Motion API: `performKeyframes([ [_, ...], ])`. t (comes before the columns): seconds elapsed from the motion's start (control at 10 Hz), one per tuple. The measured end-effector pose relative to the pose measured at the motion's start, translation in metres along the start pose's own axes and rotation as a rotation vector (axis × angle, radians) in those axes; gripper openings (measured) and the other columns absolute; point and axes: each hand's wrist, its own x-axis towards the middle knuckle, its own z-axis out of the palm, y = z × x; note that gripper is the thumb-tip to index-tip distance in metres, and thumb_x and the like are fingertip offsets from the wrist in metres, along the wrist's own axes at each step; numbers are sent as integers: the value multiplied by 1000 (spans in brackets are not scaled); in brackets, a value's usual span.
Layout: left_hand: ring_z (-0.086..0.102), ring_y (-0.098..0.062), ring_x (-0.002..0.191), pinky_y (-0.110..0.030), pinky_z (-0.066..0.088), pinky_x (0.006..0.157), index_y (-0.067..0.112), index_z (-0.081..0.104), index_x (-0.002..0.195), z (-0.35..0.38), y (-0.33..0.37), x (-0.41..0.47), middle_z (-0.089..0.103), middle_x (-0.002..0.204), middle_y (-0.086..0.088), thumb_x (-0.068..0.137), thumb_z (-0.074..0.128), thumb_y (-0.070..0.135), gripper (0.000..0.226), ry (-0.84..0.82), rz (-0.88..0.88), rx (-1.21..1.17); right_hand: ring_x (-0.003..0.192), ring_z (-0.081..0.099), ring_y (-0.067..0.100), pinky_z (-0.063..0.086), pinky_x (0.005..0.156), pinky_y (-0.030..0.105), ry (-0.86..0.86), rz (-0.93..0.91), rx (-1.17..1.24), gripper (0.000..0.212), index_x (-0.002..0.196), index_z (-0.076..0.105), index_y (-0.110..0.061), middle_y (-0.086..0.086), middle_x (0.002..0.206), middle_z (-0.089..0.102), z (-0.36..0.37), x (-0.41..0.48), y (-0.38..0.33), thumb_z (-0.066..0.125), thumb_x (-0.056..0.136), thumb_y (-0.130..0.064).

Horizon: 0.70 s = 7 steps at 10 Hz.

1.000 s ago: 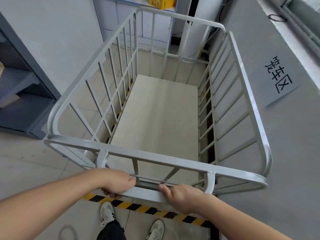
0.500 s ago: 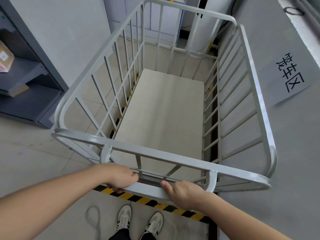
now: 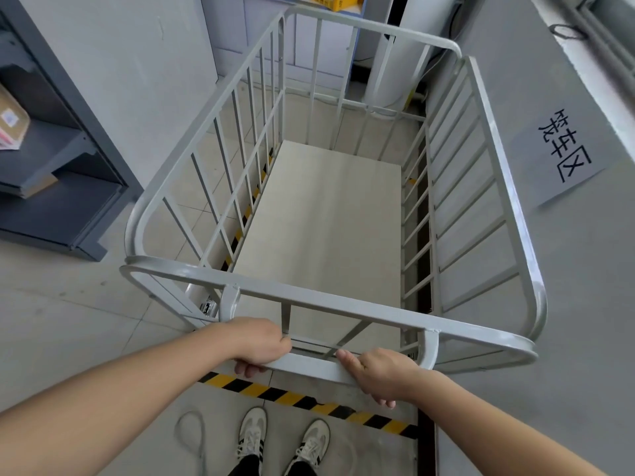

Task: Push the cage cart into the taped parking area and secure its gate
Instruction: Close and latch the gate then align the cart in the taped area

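Note:
A white metal cage cart (image 3: 494,139) with barred sides and a pale board floor stands in front of me, close beside the grey wall on its right. Its near gate (image 3: 330,305) has a low handle bar (image 3: 309,367). My left hand (image 3: 257,341) is wrapped around that bar at its left end. My right hand (image 3: 378,374) grips the same bar further right. Yellow-and-black floor tape (image 3: 302,400) runs across just behind the cart's near end, and another strip (image 3: 245,213) shows along its left side. The cart is empty.
A grey shelf unit (image 3: 65,159) with a cardboard box stands at the left. A paper sign (image 3: 563,146) is stuck on the right wall. A white column (image 3: 395,53) rises behind the cart. My two shoes (image 3: 285,441) are behind the tape, beside a looped cord (image 3: 192,431).
The cart has shifted slightly forward and my feet have come together behind the tape. Both hands keep their grip on the handle bar.

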Motion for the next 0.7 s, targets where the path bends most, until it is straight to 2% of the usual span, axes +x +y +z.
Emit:
performKeyframes([
  [0.1,55,-21,63,-30,45,68,10,55,71,-2,0,0,61,65,-3,96,24,35,47,98,67,55,60,65,23,53,84,38,-20,20,23,68,66,54,-20,8,61,62,-1,-1,-2,8,92,-63],
  [0.2,48,-19,72,-33,39,70,11,51,73,-10,0,-4,49,70,0,98,30,34,40,182,150,96,71,60,22,50,83,37,67,25,-20,68,64,51,-18,7,72,62,-3,0,-4,11,90,-67],
  [0.3,51,-15,71,-34,44,72,13,61,81,-24,2,-13,59,78,1,96,40,29,31,221,201,81,81,54,23,45,74,35,105,45,-87,58,79,56,-16,4,84,57,-13,1,-8,24,92,-63],
  [0.4,54,-12,70,-31,47,69,14,65,89,-41,7,-23,67,87,1,94,43,24,25,278,204,58,92,58,24,49,82,38,114,37,-140,56,105,64,-14,5,102,65,-25,3,-9,34,92,-59],
  [0.5,56,-14,72,-31,46,68,20,63,84,-60,9,-32,70,89,-1,93,45,24,21,327,200,79,97,57,25,47,82,37,164,56,-183,50,105,64,-16,4,106,65,-40,0,-13,38,91,-56],
  [0.6,59,-16,75,-31,47,70,23,59,76,-75,10,-38,68,84,0,92,46,23,21,371,211,96,85,55,24,43,72,33,202,87,-201,43,97,62,-16,2,90,60,-58,-7,-16,40,92,-53],
  [0.7,60,-16,73,-30,48,70,14,65,84,-93,13,-46,68,82,-1,92,48,22,20,427,212,51,82,60,23,46,70,33,221,104,-186,43,94,63,-15,4,87,68,-77,-14,-20,41,93,-52],
])
